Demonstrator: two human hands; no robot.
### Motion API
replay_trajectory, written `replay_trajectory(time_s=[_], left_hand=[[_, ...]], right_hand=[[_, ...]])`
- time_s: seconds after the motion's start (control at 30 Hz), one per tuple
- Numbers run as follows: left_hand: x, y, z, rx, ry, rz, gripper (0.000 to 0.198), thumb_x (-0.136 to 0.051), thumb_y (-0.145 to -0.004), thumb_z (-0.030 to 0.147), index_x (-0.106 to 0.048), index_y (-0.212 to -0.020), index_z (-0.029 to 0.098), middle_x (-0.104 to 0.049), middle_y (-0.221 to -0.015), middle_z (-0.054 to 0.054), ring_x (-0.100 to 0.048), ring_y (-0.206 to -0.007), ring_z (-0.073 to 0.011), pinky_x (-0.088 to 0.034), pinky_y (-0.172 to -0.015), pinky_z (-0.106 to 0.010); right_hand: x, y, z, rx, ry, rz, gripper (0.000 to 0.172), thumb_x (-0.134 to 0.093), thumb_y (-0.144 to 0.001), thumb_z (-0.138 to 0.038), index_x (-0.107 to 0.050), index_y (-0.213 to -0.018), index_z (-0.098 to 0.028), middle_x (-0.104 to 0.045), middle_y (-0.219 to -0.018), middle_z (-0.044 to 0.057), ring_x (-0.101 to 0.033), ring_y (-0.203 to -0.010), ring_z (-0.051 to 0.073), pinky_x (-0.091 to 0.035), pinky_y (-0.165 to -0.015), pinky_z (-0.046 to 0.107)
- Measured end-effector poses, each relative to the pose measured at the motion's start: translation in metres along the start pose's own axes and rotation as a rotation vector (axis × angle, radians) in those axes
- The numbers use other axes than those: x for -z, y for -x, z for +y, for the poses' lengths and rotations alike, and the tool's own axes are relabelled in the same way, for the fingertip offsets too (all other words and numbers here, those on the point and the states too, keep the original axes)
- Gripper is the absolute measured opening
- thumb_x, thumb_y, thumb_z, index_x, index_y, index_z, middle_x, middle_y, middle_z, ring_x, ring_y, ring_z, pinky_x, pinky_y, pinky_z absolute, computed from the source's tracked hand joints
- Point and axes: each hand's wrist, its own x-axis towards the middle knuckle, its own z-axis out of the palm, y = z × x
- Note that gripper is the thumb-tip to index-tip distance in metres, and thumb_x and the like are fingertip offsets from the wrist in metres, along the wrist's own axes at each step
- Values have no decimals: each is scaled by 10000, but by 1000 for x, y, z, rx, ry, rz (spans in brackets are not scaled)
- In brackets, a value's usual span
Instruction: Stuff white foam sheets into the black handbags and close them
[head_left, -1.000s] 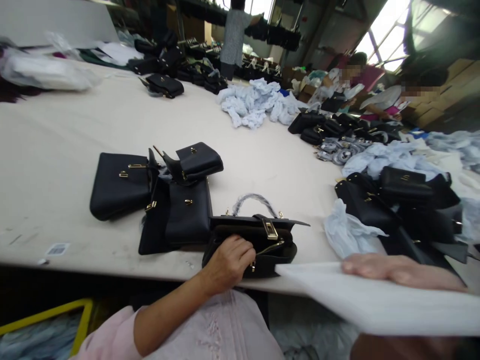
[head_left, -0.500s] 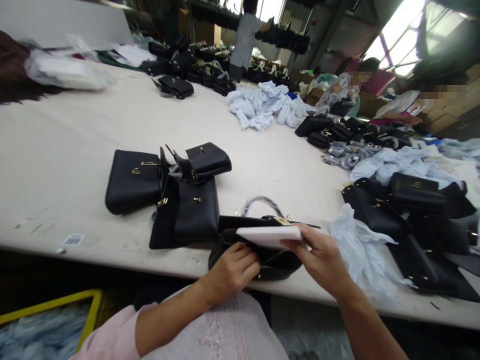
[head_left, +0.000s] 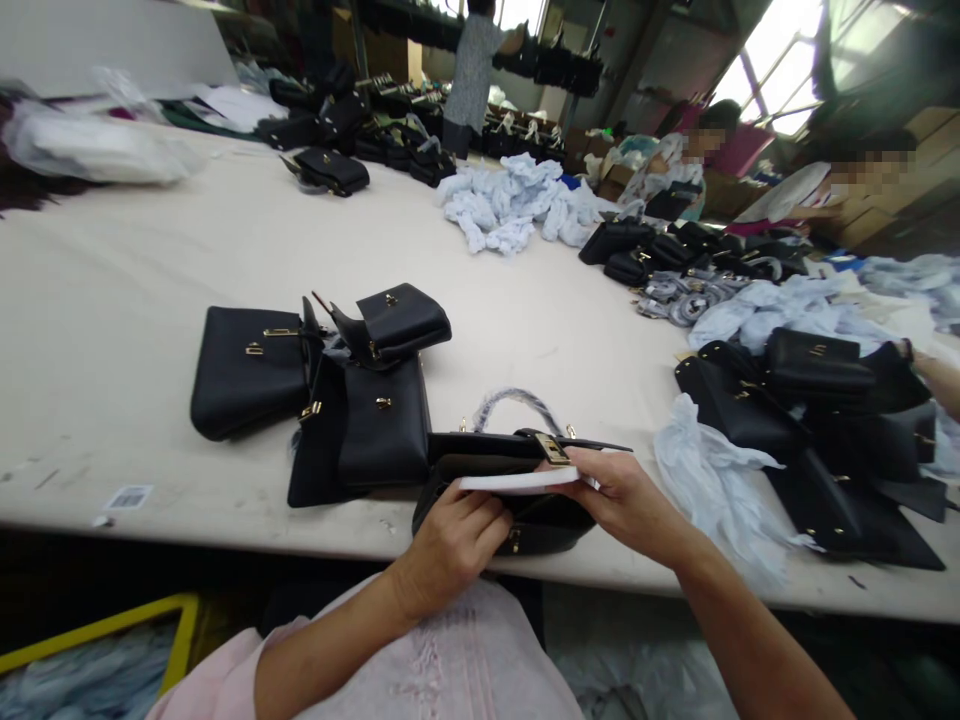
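Observation:
A black handbag (head_left: 491,458) with a gold clasp and a wrapped handle lies at the near table edge, its mouth held open. My left hand (head_left: 454,545) is closed on the bag's front rim. My right hand (head_left: 626,500) pinches a flat white sheet (head_left: 517,481), whose left end rests in the bag's opening. Three more black handbags (head_left: 247,365) lie just to the left on the table.
The pale table (head_left: 112,290) carries heaps of light blue tissue (head_left: 517,205) and piles of black bags at the right (head_left: 810,420) and far end. Other people work across the table at the right. A yellow-rimmed bin (head_left: 90,650) stands below at the left.
My right hand brought the white sheet in from the lower right to the bag's opening and lowered it flatter into the mouth. My left hand stayed on the rim.

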Motion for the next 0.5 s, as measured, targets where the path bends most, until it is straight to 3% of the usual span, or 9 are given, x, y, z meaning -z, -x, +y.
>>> replay_trajectory(time_s=[0.2, 0.3, 0.4, 0.5], left_hand=[[14, 9, -1, 152, 11, -19, 165, -489, -927, 82, -602, -1026, 150, -660, -847, -34, -568, -814, -161, -389, -911, -423], [13, 9, -2, 179, 37, -2, 167, -479, -925, 86, -617, -984, 158, -660, -855, -42, -568, -832, -170, -411, -893, -411], [10, 6, -1, 164, 60, 47, 178, -467, -923, 97, -631, -931, 166, -660, -832, -43, -580, -808, -175, -447, -837, -383], [4, 10, -4, 95, 40, 157, 270, -403, -916, 55, -647, -917, 170, -683, -833, -47, -622, -804, -174, -462, -853, -374]], right_hand=[[0, -9, -14, 15, 172, -157, 400, -433, -817, -12, -714, -992, -237, -733, -963, 17, -674, -911, 160, -485, -825, 235], [-7, -19, -12, 49, 249, -186, 339, -482, -850, -71, -712, -1020, -254, -730, -1007, 22, -667, -939, 166, -482, -828, 240], [-14, -27, -7, 166, 120, -224, 284, -534, -898, -191, -669, -1143, -243, -707, -1113, 31, -645, -1016, 161, -464, -883, 242], [-15, -30, -4, 172, 114, -250, 263, -501, -884, -126, -688, -1055, -197, -730, -990, 17, -663, -894, 132, -460, -782, 199]])
